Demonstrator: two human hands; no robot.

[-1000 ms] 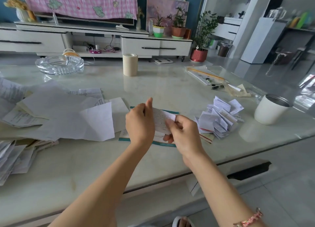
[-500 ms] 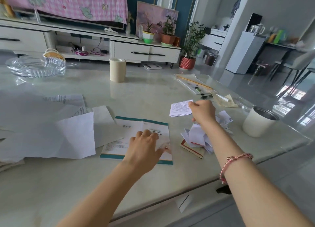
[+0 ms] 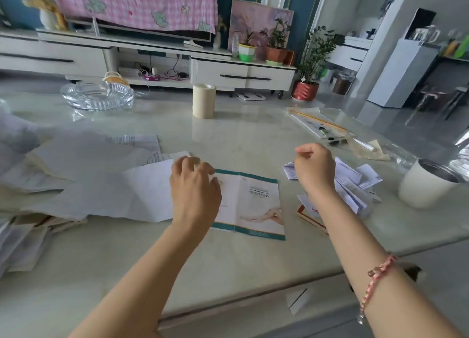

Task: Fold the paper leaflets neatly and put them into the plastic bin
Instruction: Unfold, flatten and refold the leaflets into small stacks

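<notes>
Both empty and loosely curled: my left hand (image 3: 195, 185) over the booklet (image 3: 253, 203); my right hand (image 3: 314, 167) above the folded leaflets (image 3: 351, 185). My wrist could scatter them.

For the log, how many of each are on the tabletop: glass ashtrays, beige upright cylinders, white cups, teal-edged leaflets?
glass ashtray: 1
beige upright cylinder: 1
white cup: 1
teal-edged leaflet: 1
Total: 4
</notes>
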